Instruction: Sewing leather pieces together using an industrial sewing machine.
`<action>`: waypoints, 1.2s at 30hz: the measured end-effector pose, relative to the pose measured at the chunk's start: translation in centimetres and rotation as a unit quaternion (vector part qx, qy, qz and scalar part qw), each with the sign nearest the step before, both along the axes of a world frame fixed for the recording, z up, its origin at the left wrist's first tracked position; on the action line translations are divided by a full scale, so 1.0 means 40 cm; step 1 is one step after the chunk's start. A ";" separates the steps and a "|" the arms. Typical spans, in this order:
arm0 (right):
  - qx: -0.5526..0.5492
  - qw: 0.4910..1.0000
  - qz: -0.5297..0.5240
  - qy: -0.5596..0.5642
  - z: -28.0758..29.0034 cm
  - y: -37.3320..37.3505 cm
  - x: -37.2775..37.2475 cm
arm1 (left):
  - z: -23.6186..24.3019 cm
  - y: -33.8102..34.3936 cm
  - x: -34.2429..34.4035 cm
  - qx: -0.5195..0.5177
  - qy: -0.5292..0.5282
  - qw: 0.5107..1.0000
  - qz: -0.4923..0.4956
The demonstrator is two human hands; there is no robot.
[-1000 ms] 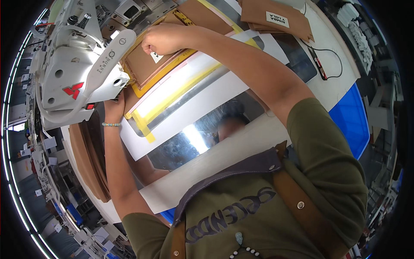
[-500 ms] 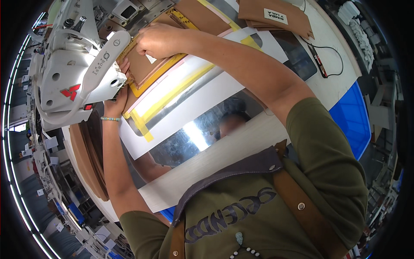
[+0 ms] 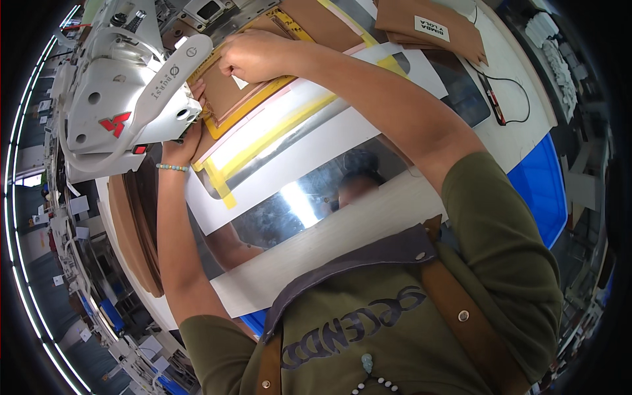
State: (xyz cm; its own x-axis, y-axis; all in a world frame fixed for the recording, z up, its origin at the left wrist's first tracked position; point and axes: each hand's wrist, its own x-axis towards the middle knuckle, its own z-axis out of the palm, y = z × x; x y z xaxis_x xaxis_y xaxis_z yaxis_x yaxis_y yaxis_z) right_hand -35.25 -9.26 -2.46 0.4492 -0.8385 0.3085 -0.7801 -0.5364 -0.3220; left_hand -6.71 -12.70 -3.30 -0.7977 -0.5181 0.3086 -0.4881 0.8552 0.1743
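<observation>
A brown flat panel [image 3: 220, 82] lies in a yellow template frame [image 3: 253, 105] beneath the sewing machine head [image 3: 125, 99]. My right hand [image 3: 260, 56] rests over the panel with its fingers curled together; whatever they may pinch is hidden. A small white label [image 3: 239, 82] shows just below those fingers. Beside the machine head, my left hand [image 3: 186, 139] reaches to the panel's left edge. The machine hides much of it, but its visible fingertips lie flat on the panel.
Brown pieces [image 3: 421, 23] are stacked at the far right, near a red-and-black pen-like tool [image 3: 492, 99] and a cable. More brown pieces [image 3: 131, 230] hang at the left edge. A blue bin [image 3: 540, 184] stands right of the table. Yellow tape [image 3: 276, 148] crosses the white sheet.
The whole scene has shifted slightly right and up in the picture. Both hands keep about the same places on the brown panel.
</observation>
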 end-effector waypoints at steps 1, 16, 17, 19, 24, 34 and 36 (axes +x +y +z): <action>0.000 1.000 0.002 0.003 0.001 0.007 -0.006 | -0.006 -0.001 -0.008 0.036 0.015 0.999 0.011; 0.009 0.984 0.180 -0.014 0.014 0.033 0.060 | -0.028 -0.131 0.074 0.409 0.242 0.878 -0.064; 0.011 0.984 0.175 0.008 0.017 0.037 0.054 | -0.033 -0.125 0.055 0.472 0.304 0.824 -0.075; 0.025 0.986 0.161 0.038 0.021 0.048 0.044 | -0.035 -0.109 0.030 0.370 0.247 0.892 -0.076; 0.037 0.983 0.127 0.125 0.032 0.057 0.040 | -0.029 -0.109 -0.004 0.284 0.206 0.935 -0.053; 0.035 0.982 0.123 0.141 0.048 0.071 0.073 | -0.065 -0.152 0.045 0.434 0.314 0.844 -0.013; 0.051 0.979 0.113 0.160 0.037 0.069 0.057 | -0.063 -0.136 0.012 0.335 0.237 0.911 -0.049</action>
